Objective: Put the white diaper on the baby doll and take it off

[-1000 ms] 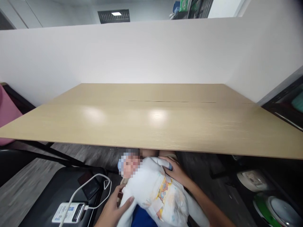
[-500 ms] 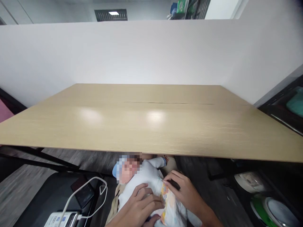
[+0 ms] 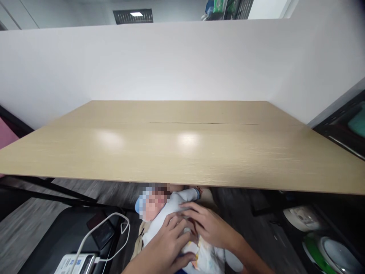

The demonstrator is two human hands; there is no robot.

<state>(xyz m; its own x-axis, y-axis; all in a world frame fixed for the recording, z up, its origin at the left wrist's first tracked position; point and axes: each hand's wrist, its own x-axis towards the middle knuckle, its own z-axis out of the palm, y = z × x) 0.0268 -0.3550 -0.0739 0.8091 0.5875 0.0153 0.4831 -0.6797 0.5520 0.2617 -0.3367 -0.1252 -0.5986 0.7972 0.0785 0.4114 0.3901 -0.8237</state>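
A small person in a pale blue-white top [image 3: 168, 219] and a light blue cap lies below the table's front edge. Round the waist is a white diaper [image 3: 207, 255] with yellow and orange print. My left hand [image 3: 172, 239] curls over the diaper's front, thumb toward its printed part. From the other side my right hand [image 3: 208, 224] reaches across with bent fingers at the diaper's waist. The fingertips of both hands meet there and hide the part of the diaper between them.
A light wooden tabletop [image 3: 182, 148] spans the view above my hands, backed by a white partition [image 3: 176, 61]. At left, a black seat [image 3: 54, 236] bears a white device [image 3: 75, 263] with a cable and a dark phone-like object [image 3: 101, 231]. Round containers [image 3: 336, 253] stand at lower right.
My right hand has moved left and slightly up across the diaper, to meet my left hand. Left fingers have shifted up a little and the left thumb shows more.
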